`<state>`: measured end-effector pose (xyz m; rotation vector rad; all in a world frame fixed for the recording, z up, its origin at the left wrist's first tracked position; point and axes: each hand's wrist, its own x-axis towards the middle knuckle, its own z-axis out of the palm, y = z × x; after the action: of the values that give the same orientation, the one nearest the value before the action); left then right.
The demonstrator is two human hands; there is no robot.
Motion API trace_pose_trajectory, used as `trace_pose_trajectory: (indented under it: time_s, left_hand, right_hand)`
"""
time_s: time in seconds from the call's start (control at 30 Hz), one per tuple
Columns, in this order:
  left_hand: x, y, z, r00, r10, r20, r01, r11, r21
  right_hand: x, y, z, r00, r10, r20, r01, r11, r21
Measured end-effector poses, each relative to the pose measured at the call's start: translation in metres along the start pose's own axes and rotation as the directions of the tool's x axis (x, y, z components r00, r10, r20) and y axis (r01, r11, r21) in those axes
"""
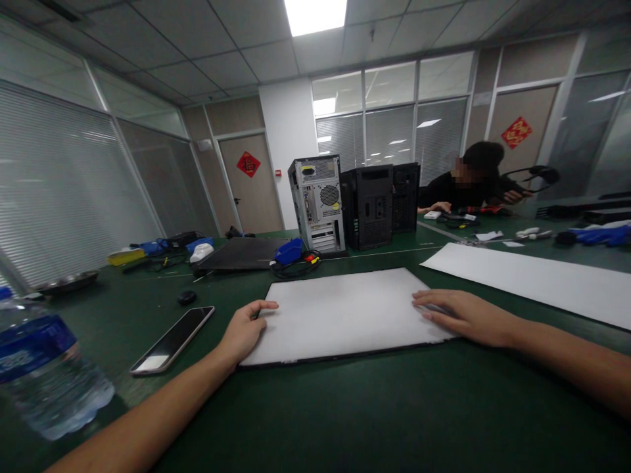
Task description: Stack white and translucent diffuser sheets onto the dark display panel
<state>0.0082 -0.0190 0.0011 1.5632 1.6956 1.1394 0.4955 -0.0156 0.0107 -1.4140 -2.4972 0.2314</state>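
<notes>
A flat white panel (340,315) with a thin black frame, like a screen's backlight panel, lies on the green table in front of me. My left hand (246,330) rests at its left edge, index finger stretched over the white surface and thumb apart below it. The other fingers of that hand are mostly hidden. On the right edge, my right hand (466,315) lies with its fingers extended, fingertips touching the white surface. Neither hand visibly grips the panel.
Left of the panel are a phone (172,341), a small round black object (186,297) and a water bottle (44,368). Computer cases (320,203) stand behind it. A long white sheet (537,282) lies at right. Beyond it a co-worker (463,180) sits among tools and cables.
</notes>
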Motion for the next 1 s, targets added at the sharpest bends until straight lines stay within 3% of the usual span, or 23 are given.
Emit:
trace_pose_trajectory:
  time_s: [0.27, 0.4, 0.57, 0.67, 0.73, 0.83, 1.0]
  left_hand:
    - [-0.002, 0.004, 0.0, 1.0, -0.025, -0.009, 0.025, 0.999, 0.022]
    - [-0.004, 0.006, 0.0, 1.0, -0.027, -0.01, 0.027, 1.0, -0.002]
    - [-0.004, 0.005, 0.0, 0.999, -0.045, 0.015, 0.045, 0.999, -0.019]
    - [-0.005, 0.007, 0.0, 0.999, -0.052, 0.015, 0.052, 0.999, -0.011]
    - [-0.005, 0.008, 0.0, 0.999, -0.048, 0.009, 0.048, 0.999, -0.011]
    - [-0.004, 0.006, 0.0, 0.999, -0.031, 0.009, 0.031, 1.0, -0.007]
    - [-0.003, 0.003, 0.0, 0.999, -0.028, 0.029, 0.028, 1.0, 0.003]
  right_hand:
    - [0.0, 0.009, 0.007, 1.0, -0.023, -0.018, 0.023, 0.999, 0.028]
    - [0.003, 0.03, 0.0, 0.99, 0.03, -0.137, -0.034, 0.999, -0.022]
    - [-0.001, 0.108, -0.013, 0.916, 0.192, -0.354, -0.275, 0.94, -0.202]
    - [-0.012, 0.161, -0.015, 0.872, 0.313, -0.376, -0.415, 0.88, -0.23]
    - [-0.02, 0.183, -0.016, 0.851, 0.38, -0.362, -0.474, 0.852, -0.22]
    - [-0.027, 0.19, -0.019, 0.857, 0.413, -0.309, -0.487, 0.846, -0.219]
    - [-0.023, 0.169, -0.025, 0.849, 0.421, -0.321, -0.512, 0.807, -0.295]
